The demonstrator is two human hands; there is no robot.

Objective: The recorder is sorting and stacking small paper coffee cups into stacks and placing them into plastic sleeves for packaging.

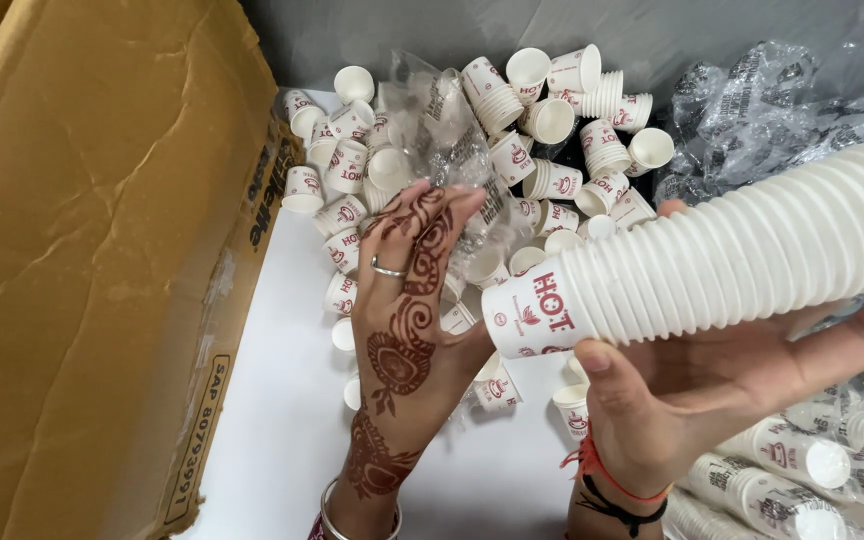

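My right hand [692, 390] grips a long nested stack of white paper cups [732, 260] that lies on its side and runs off toward the upper right. Its bottom cup, with red print, points left. My left hand [407, 300], patterned with henna and wearing a ring and bangles, reaches into a pile of loose small white paper cups [512, 170]. Its fingertips touch a crumpled clear plastic wrapper [442, 130] lying on that pile. Whether it holds a cup under the palm is hidden.
A large brown cardboard box flap [102, 250] fills the left side. The cups lie on a white surface [282, 420]. More clear plastic [782, 100] is at the upper right. Wrapped sleeves of cups [802, 470] lie at the lower right.
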